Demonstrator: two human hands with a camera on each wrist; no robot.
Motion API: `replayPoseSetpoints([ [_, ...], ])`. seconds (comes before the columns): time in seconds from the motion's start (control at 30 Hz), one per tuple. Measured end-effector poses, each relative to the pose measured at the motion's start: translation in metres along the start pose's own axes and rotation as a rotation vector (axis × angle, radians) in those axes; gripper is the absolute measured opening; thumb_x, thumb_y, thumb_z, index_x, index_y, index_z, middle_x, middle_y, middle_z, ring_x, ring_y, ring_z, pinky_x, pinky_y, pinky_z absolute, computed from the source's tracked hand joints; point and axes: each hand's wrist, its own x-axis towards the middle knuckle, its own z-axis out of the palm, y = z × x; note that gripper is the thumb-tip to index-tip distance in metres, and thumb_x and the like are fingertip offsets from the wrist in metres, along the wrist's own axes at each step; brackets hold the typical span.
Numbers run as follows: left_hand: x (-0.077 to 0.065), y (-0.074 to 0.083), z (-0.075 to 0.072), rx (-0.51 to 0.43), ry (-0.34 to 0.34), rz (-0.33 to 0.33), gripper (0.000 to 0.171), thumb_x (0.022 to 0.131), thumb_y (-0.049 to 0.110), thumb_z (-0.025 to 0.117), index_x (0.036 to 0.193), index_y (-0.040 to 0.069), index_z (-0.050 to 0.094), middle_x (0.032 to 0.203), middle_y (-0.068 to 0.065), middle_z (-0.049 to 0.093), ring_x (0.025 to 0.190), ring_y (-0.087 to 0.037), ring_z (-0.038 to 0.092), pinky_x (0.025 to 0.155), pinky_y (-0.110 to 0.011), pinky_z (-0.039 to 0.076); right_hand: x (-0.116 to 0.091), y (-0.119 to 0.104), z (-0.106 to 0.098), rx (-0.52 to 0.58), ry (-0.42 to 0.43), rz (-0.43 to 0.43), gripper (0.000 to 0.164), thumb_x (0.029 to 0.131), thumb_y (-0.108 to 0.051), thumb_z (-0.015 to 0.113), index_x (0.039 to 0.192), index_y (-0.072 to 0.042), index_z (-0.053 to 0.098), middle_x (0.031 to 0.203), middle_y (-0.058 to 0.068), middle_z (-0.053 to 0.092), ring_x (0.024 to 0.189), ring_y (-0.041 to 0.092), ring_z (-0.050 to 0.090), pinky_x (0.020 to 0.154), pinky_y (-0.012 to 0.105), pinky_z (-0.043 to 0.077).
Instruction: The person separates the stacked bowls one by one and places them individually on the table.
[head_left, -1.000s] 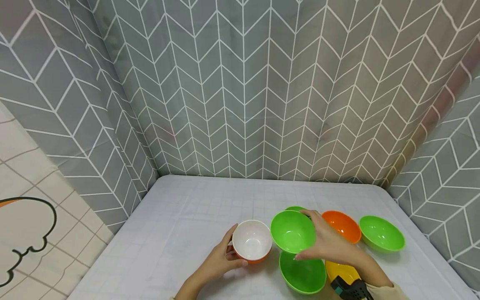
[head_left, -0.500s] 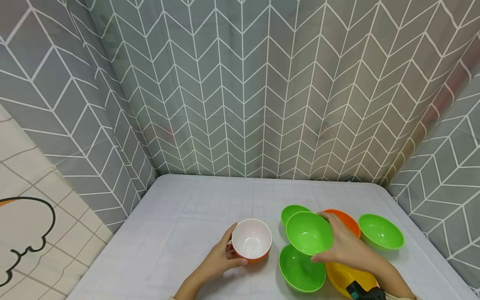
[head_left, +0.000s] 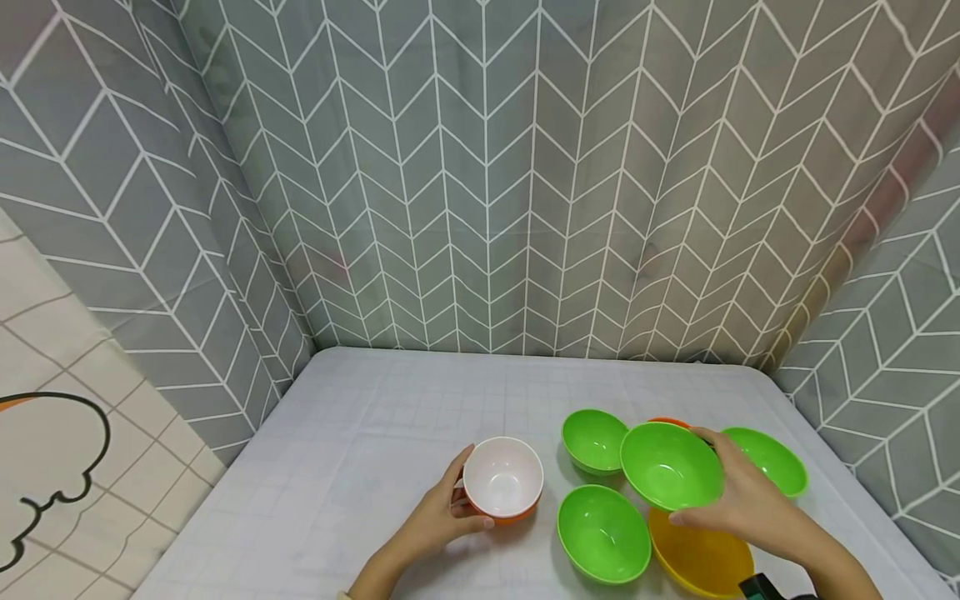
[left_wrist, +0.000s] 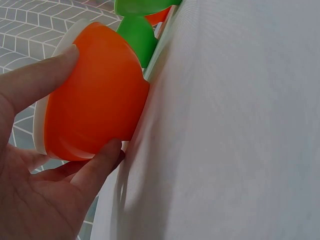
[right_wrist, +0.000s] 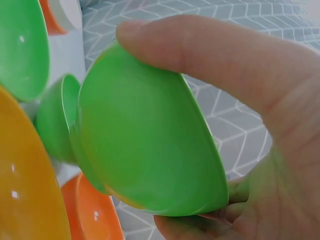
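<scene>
My left hand (head_left: 441,518) grips an orange bowl (head_left: 504,479) with a white inside and rim. In the left wrist view, thumb and fingers span the bowl's orange side (left_wrist: 97,95), low over the cloth. My right hand (head_left: 753,502) holds a green bowl (head_left: 670,465) by its side, thumb at the near rim and fingers at the far one. That bowl is raised and overlaps an orange bowl (head_left: 667,422) behind it and a yellow bowl (head_left: 705,554) in front. From the right wrist, the held bowl's green outer wall (right_wrist: 145,130) fills the middle.
To the left of the yellow bowl sits another green bowl (head_left: 603,533). Behind it stands a smaller green bowl (head_left: 592,442), and one more green bowl (head_left: 772,462) rests at the right. A white cloth (head_left: 360,433) covers the table, with a patterned curtain (head_left: 480,183) behind.
My right hand has carried the green bowl to the right, uncovering the smaller green bowl and the near green one. My left hand keeps its hold on the orange bowl in place.
</scene>
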Motion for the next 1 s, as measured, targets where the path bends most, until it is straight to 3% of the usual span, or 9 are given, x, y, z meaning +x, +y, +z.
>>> replayPoseSetpoints([
  [0.4, 0.000, 0.000, -0.001, 0.028, 0.004, -0.010, 0.105, 0.078, 0.022, 0.083, 0.155, 0.006, 0.012, 0.145, -0.030, 0.033, 0.120, -0.038, 0.052, 0.093, -0.028, 0.051, -0.017, 0.025, -0.012, -0.045, 0.036, 0.040, 0.104, 0.060, -0.028, 0.092, 0.138, 0.006, 0.030, 0.128, 0.023, 0.044, 0.102, 0.036, 0.050, 0.073, 0.035, 0.049],
  [0.53, -0.001, 0.000, -0.001, 0.031, 0.004, -0.011, 0.105, 0.078, 0.022, 0.083, 0.155, 0.007, 0.012, 0.145, -0.030, 0.033, 0.120, -0.039, 0.052, 0.093, -0.028, 0.050, -0.021, 0.028, -0.015, -0.044, 0.044, 0.062, 0.103, 0.061, -0.026, 0.091, 0.139, 0.004, 0.030, 0.128, 0.022, 0.043, 0.101, 0.038, 0.050, 0.072, 0.040, 0.049],
  [0.6, 0.000, 0.000, -0.001, 0.030, 0.005, -0.012, 0.105, 0.078, 0.022, 0.083, 0.155, 0.007, 0.012, 0.145, -0.030, 0.033, 0.121, -0.040, 0.052, 0.093, -0.028, 0.050, -0.023, 0.031, -0.016, -0.038, 0.056, 0.064, 0.103, 0.061, -0.024, 0.091, 0.139, 0.004, 0.030, 0.128, 0.023, 0.041, 0.102, 0.037, 0.049, 0.071, 0.037, 0.048],
  [0.73, 0.000, -0.001, -0.001, 0.029, 0.004, -0.011, 0.105, 0.078, 0.022, 0.083, 0.155, 0.008, 0.013, 0.145, -0.029, 0.033, 0.122, -0.041, 0.050, 0.093, -0.029, 0.050, -0.027, 0.040, -0.017, -0.031, 0.094, 0.052, 0.101, 0.060, -0.020, 0.091, 0.138, 0.004, 0.031, 0.128, 0.025, 0.042, 0.102, 0.015, 0.047, 0.069, 0.023, 0.045],
  [0.77, 0.000, -0.001, -0.001, 0.028, 0.002, -0.010, 0.105, 0.078, 0.021, 0.083, 0.155, 0.008, 0.012, 0.144, -0.029, 0.033, 0.122, -0.041, 0.050, 0.093, -0.028, 0.050, -0.028, 0.043, -0.018, -0.035, 0.102, 0.051, 0.101, 0.060, -0.020, 0.092, 0.138, 0.005, 0.032, 0.127, 0.025, 0.044, 0.101, 0.014, 0.046, 0.068, 0.020, 0.044],
  [0.83, 0.000, -0.001, -0.001, 0.025, 0.000, -0.008, 0.105, 0.078, 0.021, 0.083, 0.155, 0.008, 0.012, 0.144, -0.029, 0.034, 0.122, -0.041, 0.050, 0.093, -0.028, 0.050, -0.030, 0.047, -0.020, -0.041, 0.086, 0.074, 0.102, 0.062, -0.021, 0.091, 0.138, 0.008, 0.029, 0.127, 0.029, 0.042, 0.103, 0.018, 0.049, 0.072, 0.027, 0.048],
  [0.97, 0.000, -0.001, -0.001, 0.025, -0.005, -0.007, 0.105, 0.078, 0.021, 0.082, 0.155, 0.007, 0.012, 0.143, -0.029, 0.034, 0.122, -0.041, 0.050, 0.093, -0.028, 0.050, -0.034, 0.054, -0.024, -0.065, 0.032, 0.141, 0.106, 0.067, -0.025, 0.088, 0.138, 0.015, 0.021, 0.127, 0.038, 0.037, 0.102, 0.050, 0.047, 0.075, 0.054, 0.050],
  [1.0, 0.000, -0.001, -0.001, 0.026, -0.006, -0.006, 0.105, 0.078, 0.021, 0.082, 0.155, 0.008, 0.012, 0.143, -0.029, 0.035, 0.122, -0.041, 0.050, 0.094, -0.028, 0.050, -0.035, 0.055, -0.025, -0.068, 0.026, 0.150, 0.106, 0.067, -0.025, 0.087, 0.138, 0.016, 0.021, 0.126, 0.039, 0.035, 0.102, 0.051, 0.046, 0.074, 0.056, 0.049],
])
